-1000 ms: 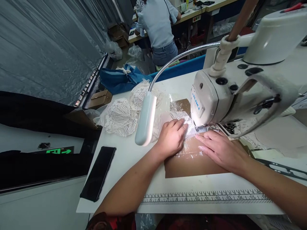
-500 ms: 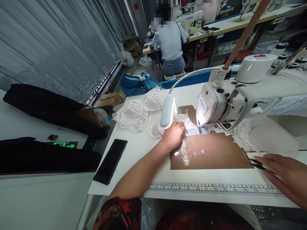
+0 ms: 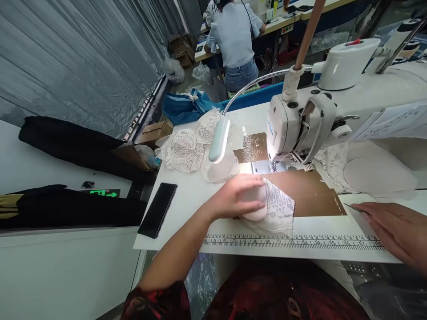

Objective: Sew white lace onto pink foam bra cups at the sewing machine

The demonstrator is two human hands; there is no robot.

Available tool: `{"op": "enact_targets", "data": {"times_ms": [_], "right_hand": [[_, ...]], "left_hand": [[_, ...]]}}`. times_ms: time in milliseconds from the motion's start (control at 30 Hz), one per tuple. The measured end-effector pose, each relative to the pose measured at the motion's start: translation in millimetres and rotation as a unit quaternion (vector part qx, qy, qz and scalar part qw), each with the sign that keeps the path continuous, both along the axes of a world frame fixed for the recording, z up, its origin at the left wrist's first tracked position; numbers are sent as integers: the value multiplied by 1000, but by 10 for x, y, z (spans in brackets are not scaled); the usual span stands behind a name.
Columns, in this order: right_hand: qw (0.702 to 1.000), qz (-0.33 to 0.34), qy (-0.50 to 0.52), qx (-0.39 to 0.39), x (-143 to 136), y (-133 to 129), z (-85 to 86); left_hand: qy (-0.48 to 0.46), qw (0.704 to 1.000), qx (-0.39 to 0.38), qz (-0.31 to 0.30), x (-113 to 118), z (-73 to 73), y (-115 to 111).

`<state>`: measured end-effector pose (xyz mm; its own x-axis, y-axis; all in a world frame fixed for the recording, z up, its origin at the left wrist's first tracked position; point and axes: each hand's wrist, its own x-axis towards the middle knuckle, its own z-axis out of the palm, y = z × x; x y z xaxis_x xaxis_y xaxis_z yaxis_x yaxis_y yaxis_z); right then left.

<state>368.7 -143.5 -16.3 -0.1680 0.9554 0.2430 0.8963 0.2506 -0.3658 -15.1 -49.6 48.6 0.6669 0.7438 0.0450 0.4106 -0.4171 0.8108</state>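
My left hand (image 3: 237, 196) is wrapped round a white lace cup (image 3: 278, 206), which lies over the front edge of the brown plate (image 3: 310, 195) in front of the sewing machine (image 3: 290, 124). Its padded side is under my fingers, and the lace spreads to the right. At the right of the table, my right hand (image 3: 396, 226) is closed on dark metal tweezers (image 3: 354, 207), their tips pointing left near the plate's corner. More lace cups (image 3: 185, 150) lie at the back left, beside the lamp head (image 3: 219, 140).
A black phone (image 3: 158, 210) rests at the table's left. A printed ruler (image 3: 300, 242) runs along the front edge. Further lace pieces (image 3: 376, 171) lie right of the needle. Beyond a blue cloth bundle (image 3: 190, 106), a person (image 3: 235, 40) sits at another table.
My left hand has come from beside the needle towards the front edge, with the lace cup now in it. The tweezers look more closed in my right hand. The view has shifted.
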Motion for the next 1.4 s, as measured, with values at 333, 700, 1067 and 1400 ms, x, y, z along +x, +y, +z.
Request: {"op": "enact_targets", "data": {"times_ms": [333, 700, 1067, 1400], "right_hand": [[978, 103, 140, -116, -699, 349, 370], [941, 172, 196, -217, -1150, 892, 424], [926, 180, 217, -249, -1314, 877, 484], [916, 202, 245, -246, -1333, 888, 426]], "left_hand": [[-51, 963, -258, 66, 99, -242, 296], [-151, 919, -360, 51, 152, -299, 172], [-170, 915, -367, 14, 203, -320, 162], [-125, 928, -352, -4, 208, -302, 175]]}}
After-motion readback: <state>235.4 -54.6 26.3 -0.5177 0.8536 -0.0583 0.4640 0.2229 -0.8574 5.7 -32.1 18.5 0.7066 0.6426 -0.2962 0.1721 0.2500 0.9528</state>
